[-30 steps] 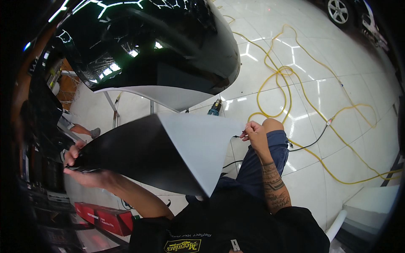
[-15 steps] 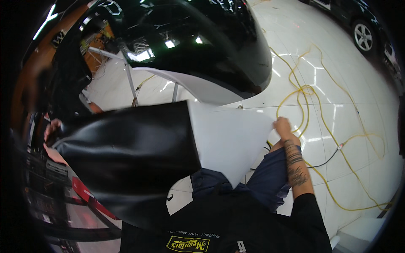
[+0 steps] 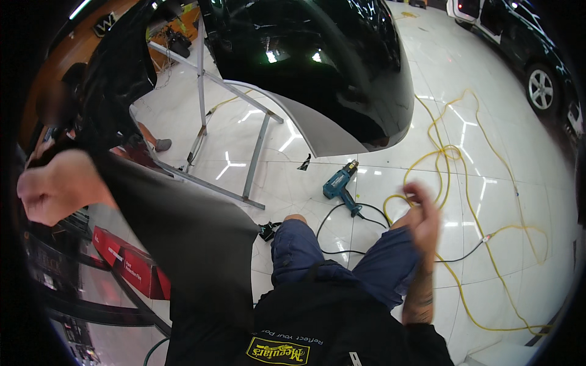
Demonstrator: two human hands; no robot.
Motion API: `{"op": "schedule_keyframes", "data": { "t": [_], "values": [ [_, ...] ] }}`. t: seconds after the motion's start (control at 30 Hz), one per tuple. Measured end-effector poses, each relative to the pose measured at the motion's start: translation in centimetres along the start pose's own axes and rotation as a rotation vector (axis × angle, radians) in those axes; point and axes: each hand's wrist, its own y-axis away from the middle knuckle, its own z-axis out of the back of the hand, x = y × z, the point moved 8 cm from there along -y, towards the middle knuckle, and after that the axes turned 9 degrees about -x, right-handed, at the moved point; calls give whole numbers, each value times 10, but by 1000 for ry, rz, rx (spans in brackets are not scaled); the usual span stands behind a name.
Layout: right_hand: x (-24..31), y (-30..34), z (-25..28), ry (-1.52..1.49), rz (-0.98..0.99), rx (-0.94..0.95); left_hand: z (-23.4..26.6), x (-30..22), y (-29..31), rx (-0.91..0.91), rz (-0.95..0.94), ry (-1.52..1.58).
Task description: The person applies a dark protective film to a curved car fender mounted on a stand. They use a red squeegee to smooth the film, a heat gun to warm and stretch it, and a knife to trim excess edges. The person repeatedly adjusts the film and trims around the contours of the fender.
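At the far left, my left hand [image 3: 58, 188] is closed at the upper edge of a black film sheet [image 3: 189, 226]. From there the sheet hangs down in front of my torso, its dull dark side showing. My right hand [image 3: 422, 222] is raised above my right knee, smeared by motion. A gap shows between its thumb and curled fingers, and nothing is visible in it. On the floor between the hands lies a teal heat gun [image 3: 342, 186] with a dark cord. Beyond it stands a glossy black car bumper panel [image 3: 311, 67].
A grey metal stand [image 3: 256, 158] is left of the panel. Yellow cable [image 3: 448, 149] loops across the tiles at right. A red box [image 3: 131, 262] is at lower left. Near the left edge is another person [image 3: 61, 100]. A dark car [image 3: 537, 67] is parked far right.
The white sheet stretched between my hands is out of view. The black film now hangs down at left. My left hand has come nearer; my right moved slightly down. The heat gun is now uncovered.
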Motion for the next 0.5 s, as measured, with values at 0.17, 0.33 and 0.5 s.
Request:
{"op": "schedule_keyframes", "data": {
  "t": [0.17,0.33,0.5],
  "values": [
    [154,82,-112,-831,277,531,-15,-48,23,23,-34,38],
    [184,106,-121,-725,428,385,6,-38,16,-18,-96,-74],
    [209,108,-111,-719,549,497,19,-36,7,-70,-127,-57]
  ]
}}
